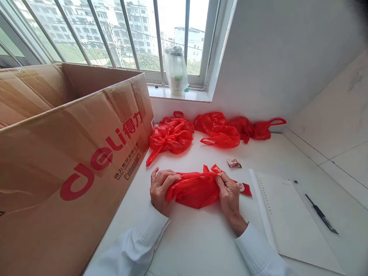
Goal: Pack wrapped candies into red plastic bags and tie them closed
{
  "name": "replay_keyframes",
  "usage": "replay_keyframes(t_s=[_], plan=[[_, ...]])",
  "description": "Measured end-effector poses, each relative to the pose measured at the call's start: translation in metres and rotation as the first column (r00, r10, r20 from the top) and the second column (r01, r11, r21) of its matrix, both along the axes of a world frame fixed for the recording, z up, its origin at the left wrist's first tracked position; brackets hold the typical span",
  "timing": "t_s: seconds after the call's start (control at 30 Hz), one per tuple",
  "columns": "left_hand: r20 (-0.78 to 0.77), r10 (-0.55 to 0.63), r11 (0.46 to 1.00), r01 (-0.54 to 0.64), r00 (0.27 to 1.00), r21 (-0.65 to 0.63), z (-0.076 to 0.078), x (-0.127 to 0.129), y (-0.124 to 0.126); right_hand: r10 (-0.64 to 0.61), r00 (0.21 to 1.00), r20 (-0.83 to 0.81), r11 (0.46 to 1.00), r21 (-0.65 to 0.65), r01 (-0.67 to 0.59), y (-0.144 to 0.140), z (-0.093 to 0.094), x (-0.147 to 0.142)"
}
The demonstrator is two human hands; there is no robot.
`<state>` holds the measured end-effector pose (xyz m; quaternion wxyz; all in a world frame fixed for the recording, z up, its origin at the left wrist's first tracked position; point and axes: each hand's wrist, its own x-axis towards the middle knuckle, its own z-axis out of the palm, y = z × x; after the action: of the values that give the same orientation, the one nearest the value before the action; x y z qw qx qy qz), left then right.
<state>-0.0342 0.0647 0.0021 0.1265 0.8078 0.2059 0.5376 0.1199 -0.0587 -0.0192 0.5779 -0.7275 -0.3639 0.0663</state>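
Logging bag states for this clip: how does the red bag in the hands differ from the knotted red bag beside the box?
The held bag lies flat and stretched between the left hand and right hand; the knotted bag is bunched into a rounded bundle. The held bag sits near the table's front; the knotted bag lies untouched farther back, by the box. Both are thin red plastic.

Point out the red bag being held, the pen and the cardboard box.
red bag [195, 191], head view, middle of the crumpled plastic.
pen [320, 214], head view, mid-barrel.
cardboard box [86, 153], head view, printed side wall.
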Motion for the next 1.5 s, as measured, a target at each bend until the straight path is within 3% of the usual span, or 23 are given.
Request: replay_keyframes(t_s=[0.17, 0.27, 0.4, 0.5, 0.63, 0.77, 1.1, 1.33, 1.5], plan=[[0.058, 0.128, 0.984, -0.119, 0.990, -0.133, 0.009, -0.006, 0.003, -0.074, 0.997, -0.031, 0.997, 0.032, 0.075, 0.001, -0.002, 0.002], [0.068, 0.173, 0.978, -0.163, 0.983, -0.134, 0.011, -0.009, 0.003, -0.089, 0.996, 0.016, 0.995, 0.055, 0.088, 0.000, -0.003, 0.005], [0.064, 0.087, 0.995, -0.090, 0.994, 0.046, 0.016, -0.015, -0.003, -0.105, 0.987, 0.119, 0.989, 0.121, 0.090, -0.004, 0.000, 0.008], [-0.022, -0.012, 0.976, 0.017, 1.000, 0.218, 0.022, -0.017, -0.013, -0.073, 0.957, 0.281, 0.989, 0.142, 0.034, -0.005, 0.004, 0.004], [-0.177, -0.068, 0.950, 0.118, 0.982, 0.290, 0.026, -0.011, -0.024, 0.094, 0.812, 0.576, 0.993, -0.001, -0.115, 0.000, 0.009, -0.011], [-0.306, -0.064, 0.971, 0.130, 0.950, 0.203, 0.028, -0.007, -0.023, 0.199, 0.756, 0.624, 0.979, -0.102, -0.174, 0.007, 0.010, -0.023], [-0.401, -0.244, 0.961, 0.277, 0.883, 0.025, 0.017, -0.005, -0.003, 0.145, 0.797, 0.586, 0.987, -0.023, -0.162, 0.009, 0.008, -0.027], [-0.249, -0.302, 0.943, 0.249, 0.920, -0.221, 0.038, -0.009, 0.002, 0.009, 0.932, 0.363, 0.996, 0.078, -0.041, 0.007, 0.011, -0.022], [-0.015, -0.228, 0.871, 0.197, 0.974, -0.449, 0.041, -0.013, 0.007, -0.048, 0.987, 0.153, 0.992, 0.121, 0.030, 0.004, 0.013, -0.021]])
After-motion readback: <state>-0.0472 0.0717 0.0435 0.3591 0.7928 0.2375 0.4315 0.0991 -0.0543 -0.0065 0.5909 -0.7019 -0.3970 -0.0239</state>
